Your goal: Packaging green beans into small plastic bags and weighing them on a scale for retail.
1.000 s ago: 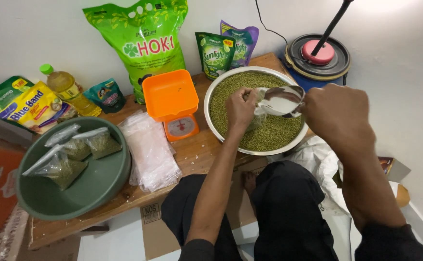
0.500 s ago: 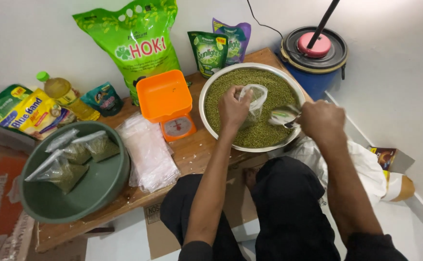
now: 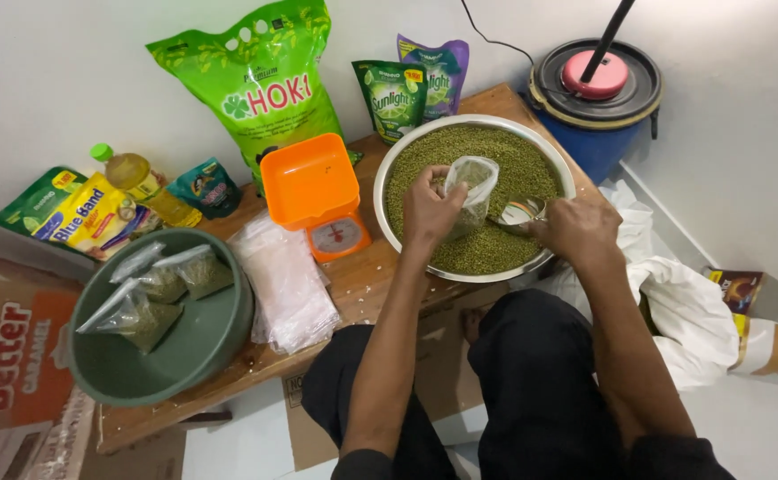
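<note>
A small clear plastic bag is held open and upright over a wide steel bowl by the left hand, whose fingers are pinched together on the bag's rim. The bag is partly filled with green beans, the same beans with which the bowl is heaped. Just beside the bag, a metal scoop is gripped by the right hand, the fingers closed around its handle, and its mouth is dipped at the surface of the beans. The bowl is set at the far right corner of a low wooden table, its near rim close to the table's front edge. To the left of the bowl, near the middle of the table, an orange kitchen scale with a tray on top is placed. A stack of empty clear bags is laid in front of the scale, near the front edge. At the near left corner, a green basin is seen, and three filled bags of beans are laid inside it. Along the table's far edge a large green sack and two smaller pouches are leaned against the wall, and a bottle of yellow oil is stood at the far left.
</note>
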